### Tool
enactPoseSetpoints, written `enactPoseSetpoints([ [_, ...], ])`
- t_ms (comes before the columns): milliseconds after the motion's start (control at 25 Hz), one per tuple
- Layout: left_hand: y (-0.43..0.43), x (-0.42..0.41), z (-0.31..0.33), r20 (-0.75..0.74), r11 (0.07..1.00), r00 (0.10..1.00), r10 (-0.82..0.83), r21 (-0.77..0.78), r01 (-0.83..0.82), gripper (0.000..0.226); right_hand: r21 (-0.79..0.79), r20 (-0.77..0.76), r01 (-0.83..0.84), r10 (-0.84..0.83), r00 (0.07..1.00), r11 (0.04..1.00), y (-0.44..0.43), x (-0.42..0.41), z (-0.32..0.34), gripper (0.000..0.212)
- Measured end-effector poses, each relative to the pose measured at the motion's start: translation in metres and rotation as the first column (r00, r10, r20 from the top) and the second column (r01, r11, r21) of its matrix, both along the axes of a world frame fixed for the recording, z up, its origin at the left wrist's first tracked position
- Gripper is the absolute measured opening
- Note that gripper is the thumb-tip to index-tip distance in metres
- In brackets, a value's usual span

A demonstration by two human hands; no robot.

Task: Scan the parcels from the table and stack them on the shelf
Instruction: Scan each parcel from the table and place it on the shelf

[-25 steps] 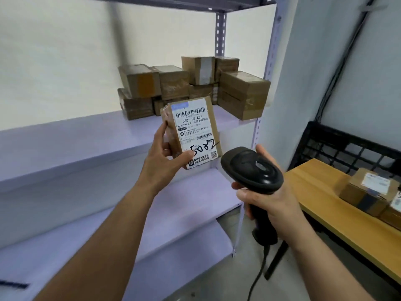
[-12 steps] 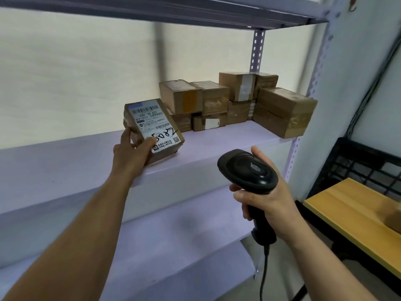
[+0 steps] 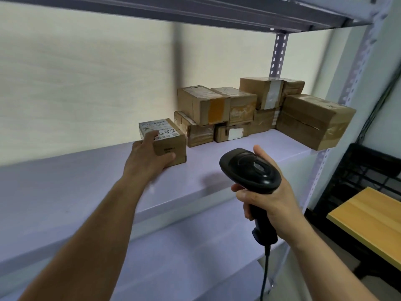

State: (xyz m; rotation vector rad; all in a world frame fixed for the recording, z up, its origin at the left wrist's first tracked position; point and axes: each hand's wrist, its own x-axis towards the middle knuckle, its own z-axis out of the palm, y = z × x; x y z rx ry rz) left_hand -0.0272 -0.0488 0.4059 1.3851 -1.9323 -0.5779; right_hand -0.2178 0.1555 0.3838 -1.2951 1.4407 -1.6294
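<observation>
Your left grip (image 3: 147, 164) pinches the near left corner of the box (image 3: 173, 152) (label up) on the shelf (image 3: 86, 181), just left of the stacked boxes (image 3: 217, 109); your right grip (image 3: 269, 200) wraps the scanner (image 3: 249, 170).

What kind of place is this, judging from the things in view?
Probably a parcel storage room or small courier depot. A metal shelf holds stacked cardboard parcels, the left hand grips a labelled parcel resting on that shelf, and the right hand holds a corded barcode scanner.
</observation>
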Motion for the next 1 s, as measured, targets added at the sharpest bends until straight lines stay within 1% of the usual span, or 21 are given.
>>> enactPoseSetpoints([
  [160, -0.03, -0.009, 0.008, 0.054, 0.999, 0.998, 0.027, -0.027, -0.026, 0.066, -0.017, 0.01, 0.018, -0.017, 1.0, 1.0, -0.015, 0.009, -0.001, 0.096],
  [320, -0.056, -0.022, 0.008, 0.059, 1.0, 0.998, 0.023, -0.016, -0.022, 0.064, -0.021, 0.026, 0.043, -0.042, 0.999, 0.999, -0.024, 0.013, -0.003, 0.094],
  [520, -0.07, -0.032, 0.007, 0.076, 0.999, 0.997, 0.024, -0.031, -0.022, 0.063, -0.029, 0.002, 0.05, -0.05, 0.999, 0.998, -0.027, 0.015, 0.001, 0.096],
  [600, -0.072, -0.033, 0.006, 0.081, 1.0, 0.997, 0.003, -0.031, -0.001, 0.067, -0.031, -0.002, 0.046, -0.046, 0.999, 0.998, -0.026, 0.015, 0.001, 0.096],
  [680, -0.071, -0.032, 0.006, 0.093, 1.0, 0.996, -0.009, -0.015, 0.011, 0.079, -0.035, -0.007, 0.037, -0.037, 0.999, 0.999, -0.022, 0.012, 0.002, 0.096],
  [760, -0.064, -0.031, 0.008, 0.112, 0.999, 0.993, 0.033, -0.024, -0.03, 0.091, -0.043, -0.002, 0.031, -0.031, 1.0, 0.999, -0.017, 0.007, 0.004, 0.095],
  [840, -0.051, -0.031, 0.012, 0.096, 0.992, 0.991, 0.096, -0.096, -0.087, 0.094, -0.063, 0.004, 0.037, -0.037, 0.999, 0.997, -0.011, 0.0, 0.005, 0.094],
  [880, -0.041, -0.032, 0.014, 0.06, 0.982, 0.992, 0.115, -0.157, -0.104, 0.091, -0.071, 0.007, 0.039, -0.039, 0.999, 0.997, -0.006, -0.004, 0.006, 0.093],
  [920, -0.03, -0.034, 0.016, 0.008, 0.967, 0.994, 0.113, -0.232, -0.109, 0.085, -0.078, 0.008, 0.039, -0.039, 0.999, 0.996, -0.001, -0.008, 0.006, 0.092],
  [1000, 0.0, -0.045, 0.017, -0.105, 0.92, 0.993, 0.05, -0.382, -0.087, 0.072, -0.089, 0.009, 0.04, -0.039, 0.999, 0.995, 0.013, -0.018, 0.007, 0.091],
])
